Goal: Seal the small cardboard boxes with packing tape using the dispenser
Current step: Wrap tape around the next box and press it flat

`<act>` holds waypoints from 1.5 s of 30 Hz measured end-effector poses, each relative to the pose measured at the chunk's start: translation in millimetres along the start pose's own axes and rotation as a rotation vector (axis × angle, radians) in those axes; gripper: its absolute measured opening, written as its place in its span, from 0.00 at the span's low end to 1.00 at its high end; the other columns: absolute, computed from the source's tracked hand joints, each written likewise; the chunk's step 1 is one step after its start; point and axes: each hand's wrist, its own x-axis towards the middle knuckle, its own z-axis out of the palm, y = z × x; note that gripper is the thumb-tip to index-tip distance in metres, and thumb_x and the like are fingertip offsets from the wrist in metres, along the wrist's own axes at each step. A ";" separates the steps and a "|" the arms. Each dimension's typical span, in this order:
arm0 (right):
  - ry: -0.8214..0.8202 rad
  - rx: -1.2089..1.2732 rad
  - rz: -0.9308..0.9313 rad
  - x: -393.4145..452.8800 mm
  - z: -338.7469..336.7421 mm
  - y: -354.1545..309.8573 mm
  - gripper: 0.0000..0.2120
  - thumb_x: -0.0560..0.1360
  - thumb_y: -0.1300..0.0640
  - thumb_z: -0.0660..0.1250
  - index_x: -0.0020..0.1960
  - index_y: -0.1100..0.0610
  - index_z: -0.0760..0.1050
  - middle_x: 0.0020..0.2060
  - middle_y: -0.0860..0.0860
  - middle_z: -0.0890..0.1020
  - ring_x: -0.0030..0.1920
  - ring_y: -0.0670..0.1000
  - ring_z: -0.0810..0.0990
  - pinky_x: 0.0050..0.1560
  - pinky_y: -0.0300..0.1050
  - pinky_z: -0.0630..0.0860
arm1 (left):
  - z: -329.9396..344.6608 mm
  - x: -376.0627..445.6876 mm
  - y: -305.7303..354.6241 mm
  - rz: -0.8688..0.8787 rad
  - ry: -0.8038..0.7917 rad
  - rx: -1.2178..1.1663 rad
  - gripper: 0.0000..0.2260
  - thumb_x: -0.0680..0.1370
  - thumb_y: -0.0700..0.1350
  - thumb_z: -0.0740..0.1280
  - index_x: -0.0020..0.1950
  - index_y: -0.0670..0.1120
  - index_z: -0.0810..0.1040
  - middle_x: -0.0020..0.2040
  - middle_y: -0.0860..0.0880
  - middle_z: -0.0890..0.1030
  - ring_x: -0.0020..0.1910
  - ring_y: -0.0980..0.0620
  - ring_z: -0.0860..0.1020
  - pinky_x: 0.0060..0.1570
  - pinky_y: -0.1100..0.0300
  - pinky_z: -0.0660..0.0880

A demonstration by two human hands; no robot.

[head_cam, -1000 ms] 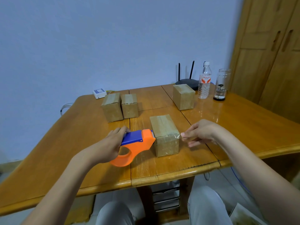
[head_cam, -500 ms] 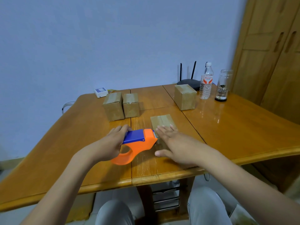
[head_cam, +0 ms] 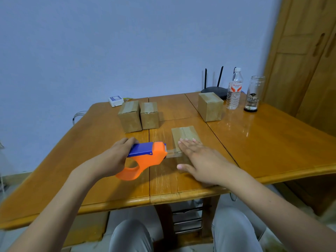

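Four small cardboard boxes on wooden table point(head_cam: 272, 142): near box point(head_cam: 183, 134) at centre, under right hand point(head_cam: 200, 160), fingers straight, pressed flat on top. Orange-and-blue tape dispenser point(head_cam: 145, 157) just left of it, gripped in left hand point(head_cam: 112, 159), fingers curled round handle; strip of clear tape point(head_cam: 172, 153) stretched from dispenser to near box. Paired boxes point(head_cam: 138, 115) behind; single box point(head_cam: 211, 106) far right, beside water bottle point(head_cam: 234, 90), glass jar point(head_cam: 253, 93), router point(head_cam: 214, 90).

The tape dispenser point(head_cam: 145, 158) is orange with a blue top. 4 plain brown cardboard boxes point(head_cam: 130, 116) sit on the honey-coloured wooden table point(head_cam: 272, 142), streaked with pale grain near its front edge. At the far right corner, the clear bottle point(head_cam: 234, 90) wears a white and orange label beside a black router point(head_cam: 214, 90).
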 end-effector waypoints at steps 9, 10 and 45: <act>0.006 0.006 -0.004 -3.2 -3.9 -0.8 0.36 0.83 0.37 0.50 0.83 0.54 0.42 0.82 0.49 0.46 0.81 0.49 0.44 0.69 0.38 0.38 | -6.2 -6.9 -2.6 -0.098 -0.035 0.138 0.21 0.77 0.32 0.63 0.61 0.56 0.65 0.53 0.52 0.70 0.49 0.54 0.70 0.43 0.63 0.66; 0.007 0.004 -0.003 -2.8 -4.4 -0.4 0.36 0.83 0.37 0.50 0.83 0.54 0.42 0.82 0.49 0.46 0.81 0.49 0.44 0.69 0.38 0.38 | -6.3 -5.3 1.2 -0.094 -0.054 0.184 0.21 0.77 0.33 0.63 0.62 0.55 0.65 0.52 0.52 0.69 0.49 0.53 0.69 0.44 0.62 0.66; -0.040 0.082 0.116 16.5 -24.8 -5.0 0.22 0.86 0.55 0.52 0.79 0.53 0.63 0.75 0.54 0.71 0.72 0.58 0.70 0.68 0.52 0.70 | -7.5 41.6 -18.0 -0.374 -0.336 0.085 0.13 0.78 0.42 0.66 0.63 0.46 0.77 0.55 0.47 0.81 0.55 0.46 0.79 0.59 0.49 0.78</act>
